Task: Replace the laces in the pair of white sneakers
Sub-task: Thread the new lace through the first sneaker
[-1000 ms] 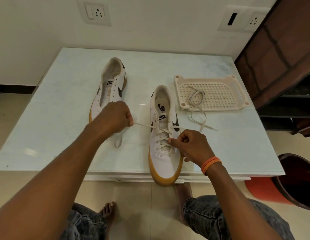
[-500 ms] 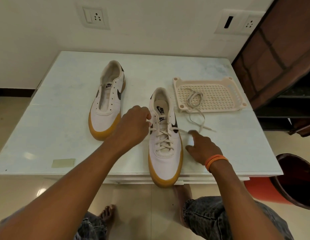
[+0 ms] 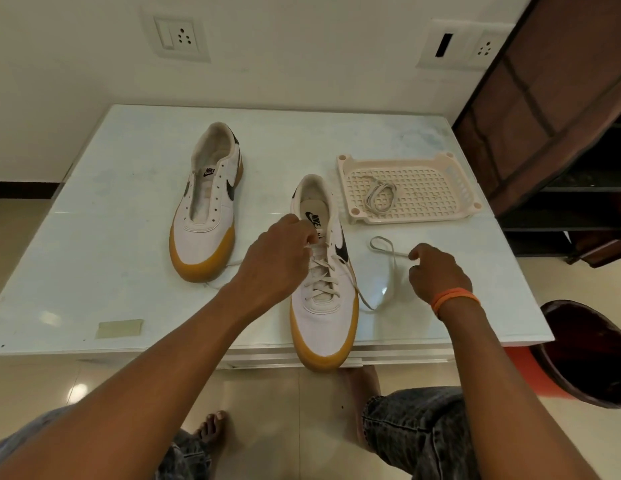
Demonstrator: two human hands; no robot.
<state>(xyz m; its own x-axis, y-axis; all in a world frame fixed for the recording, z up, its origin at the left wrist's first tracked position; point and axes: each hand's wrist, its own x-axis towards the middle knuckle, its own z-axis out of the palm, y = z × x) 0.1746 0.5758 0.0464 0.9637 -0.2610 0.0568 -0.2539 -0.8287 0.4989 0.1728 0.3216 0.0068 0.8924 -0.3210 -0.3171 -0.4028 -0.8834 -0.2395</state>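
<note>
At six o'clock, the laced shoe points toe toward the viewer, upper eyelets hidden by the left hand, which pinches the lace. Right hand pinches its other end.

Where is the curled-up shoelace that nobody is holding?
In the head view, the coiled lace lies in the cream tray on the table's right side, just beyond and right of the half-laced sneaker.
</note>
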